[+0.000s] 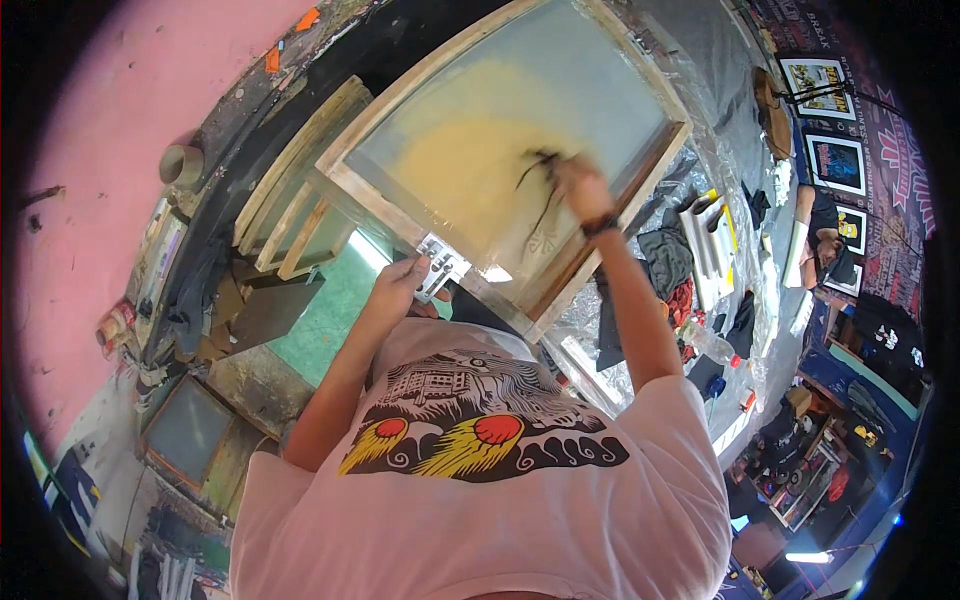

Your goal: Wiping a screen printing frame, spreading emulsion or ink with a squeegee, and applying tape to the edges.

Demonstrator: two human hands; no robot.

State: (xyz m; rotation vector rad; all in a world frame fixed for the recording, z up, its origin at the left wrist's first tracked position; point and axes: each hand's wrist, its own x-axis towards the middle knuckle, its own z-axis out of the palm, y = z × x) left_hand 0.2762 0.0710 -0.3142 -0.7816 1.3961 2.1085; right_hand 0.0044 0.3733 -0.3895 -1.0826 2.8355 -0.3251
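A wooden screen printing frame (405,100) slants in front of me, its pale mesh (610,75) carrying a broad yellow patch (470,150). My left hand (400,285) grips its near left edge, beside a whitish plate (442,262) with dark marks; the fingers underneath are partly hidden. Over the right part of the mesh, my right hand (582,190) is closed and blurred by motion. From it sticks out a small dark thing (542,160) with a thin curved strand, whose kind I cannot make out. Below that hand, a faint branching line drawing (543,238) shows on the mesh.
More wooden frames (300,200) lean at the left, near a tape roll (181,165). To the right, a plastic-covered table holds dark cloth (665,260), a clear bottle (712,347) and white sheets (708,250). Another person (825,240) is at the far right. Framed pictures (835,165) hang behind.
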